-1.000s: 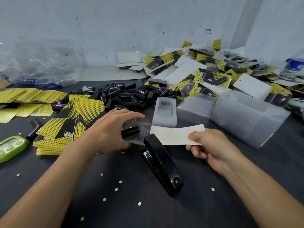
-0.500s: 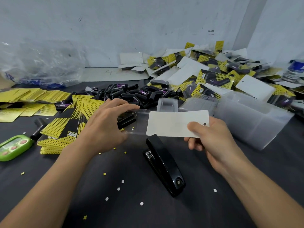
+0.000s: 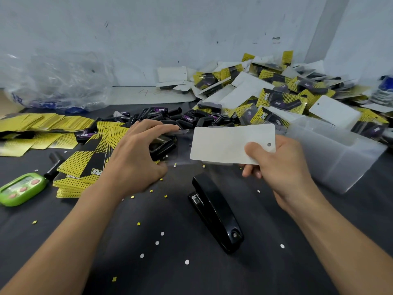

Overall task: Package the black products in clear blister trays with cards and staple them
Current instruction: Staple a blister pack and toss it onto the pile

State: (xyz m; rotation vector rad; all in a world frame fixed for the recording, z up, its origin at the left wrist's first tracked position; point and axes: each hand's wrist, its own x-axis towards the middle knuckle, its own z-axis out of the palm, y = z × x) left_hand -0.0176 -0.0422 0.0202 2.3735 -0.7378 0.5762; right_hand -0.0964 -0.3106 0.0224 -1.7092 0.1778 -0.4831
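Observation:
My left hand (image 3: 136, 158) grips a clear blister tray (image 3: 180, 143) with a black product (image 3: 162, 146) in it, held just above the dark table. My right hand (image 3: 274, 167) pinches a card (image 3: 225, 143), white side up, by its right end near the punched hole. The card's left end overlaps the tray's right part. A black stapler (image 3: 217, 211) lies on the table below and between both hands. A pile of loose black products (image 3: 170, 118) lies behind the left hand.
Yellow-and-black cards (image 3: 85, 165) are stacked at the left, more (image 3: 42, 124) farther back. A heap of finished packs (image 3: 276, 96) fills the back right. Stacked clear trays (image 3: 331, 152) stand at the right. A green timer (image 3: 21, 188) lies at the left edge. Paper punch dots scatter on the table.
Both hands rose off the table with the tray and the card. The card tilted up to face me, and its left end now overlaps the tray.

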